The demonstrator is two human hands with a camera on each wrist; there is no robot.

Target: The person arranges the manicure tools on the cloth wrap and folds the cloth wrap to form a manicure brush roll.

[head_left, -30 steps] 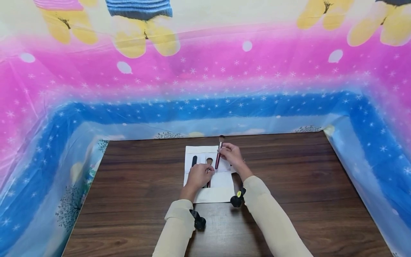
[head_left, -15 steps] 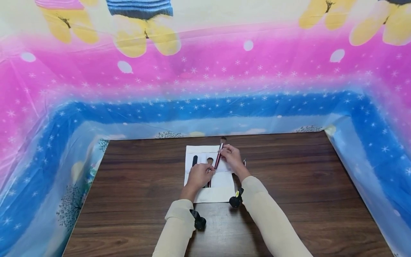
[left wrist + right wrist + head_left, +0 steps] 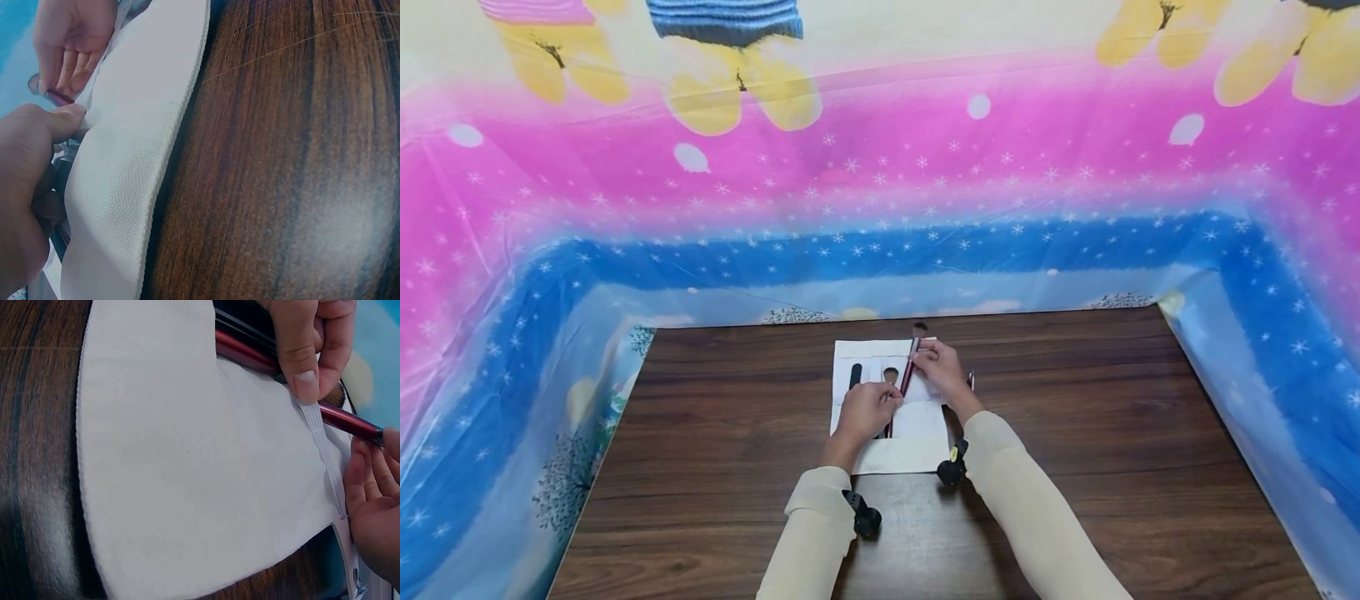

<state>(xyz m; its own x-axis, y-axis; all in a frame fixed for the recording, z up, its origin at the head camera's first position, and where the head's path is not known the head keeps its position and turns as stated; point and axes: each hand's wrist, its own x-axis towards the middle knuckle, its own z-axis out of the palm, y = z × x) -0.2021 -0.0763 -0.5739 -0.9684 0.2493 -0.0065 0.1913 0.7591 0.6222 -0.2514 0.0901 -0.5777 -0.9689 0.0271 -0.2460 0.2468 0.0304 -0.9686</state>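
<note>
A white fabric brush pouch (image 3: 902,456) lies unfolded on the table. My left hand (image 3: 867,408) rests over its middle and pinches the white elastic band (image 3: 322,440), pulling it up from the cloth. My right hand (image 3: 942,367) holds a makeup brush (image 3: 350,420) by its dark red handle, bristles pointing away from me. In the right wrist view the handle's end reaches the band, right beside the left thumb. Another makeup brush (image 3: 891,375) and a black flat-ended item (image 3: 855,375) lie in the pouch, partly hidden by my left hand.
Dark wood-grain table (image 3: 730,467) surrounds the pouch. A small metallic thing (image 3: 972,380) shows just beyond the right hand, at the pouch's right side. A patterned pink and blue cloth (image 3: 880,242) hangs behind and along the sides.
My right hand has lowered the brush slightly, its handle end moving down and left toward the left fingertips. The left hand stays in place on the pouch.
</note>
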